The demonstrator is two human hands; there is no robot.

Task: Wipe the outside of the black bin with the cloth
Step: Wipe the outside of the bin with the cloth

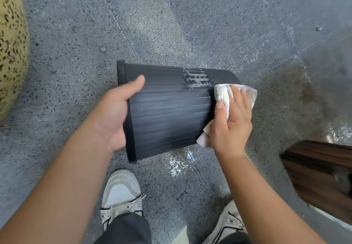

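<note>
Sideways above the floor [190,24], the black bin [167,114] was gripped at its rim by the left hand [114,114]; the cloth [224,95] was pressed against its base end by the right hand [232,121].

Floor [190,24]: grey speckled stone, thin joint lines crossing it — wet glints low centre and at right.
Shoes [122,192]: two pale lace-up sneakers, toes pointing up-frame.
Trousers [129,230]: dark, bottom edge.
Wooden furniture [320,169]: dark brown, right edge.
Yellow spotted object [11,43]: left edge — blurred.
</note>
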